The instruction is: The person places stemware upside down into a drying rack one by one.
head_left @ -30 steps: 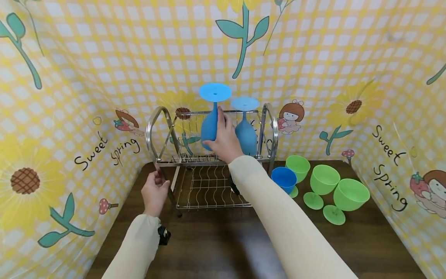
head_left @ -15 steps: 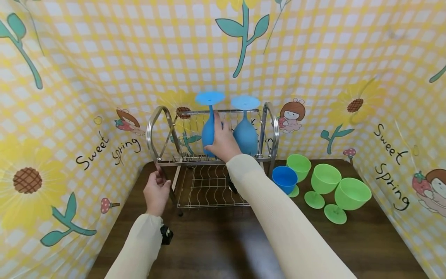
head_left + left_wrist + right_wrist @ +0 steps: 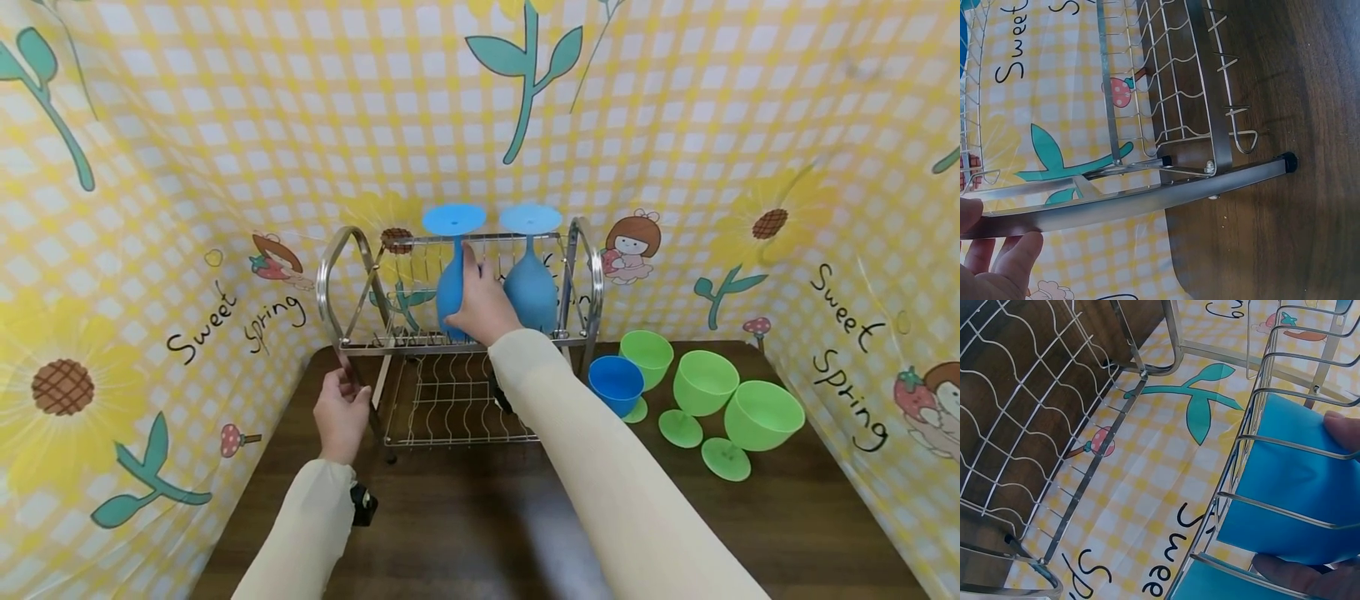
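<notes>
An upside-down blue goblet [image 3: 450, 287] stands at the middle of the upper tier of a metal dish rack [image 3: 358, 346], foot uppermost. My right hand [image 3: 483, 304] grips its bowl from the right. The right wrist view shows the bowl [image 3: 1297, 475] behind the tier's wires, thumb and fingers on opposite sides. Just right of that hand, a second blue goblet [image 3: 531, 292] is inverted on the same tier. My left hand [image 3: 341, 415] holds the rack's left front upright; in the left wrist view, thumb and fingers pinch the metal bar [image 3: 1110, 209].
Right of the rack, on the dark wooden table [image 3: 450, 533], stand a blue goblet [image 3: 617, 383] and three green goblets [image 3: 705, 383], mouths up. The rack's lower wire tier [image 3: 450, 408] holds nothing visible. Patterned yellow-checked cloth [image 3: 225, 125] closes off the back and sides.
My right hand has lowered the blue goblet and brought it slightly left, down onto the upper tier. My left hand has kept its hold on the rack.
</notes>
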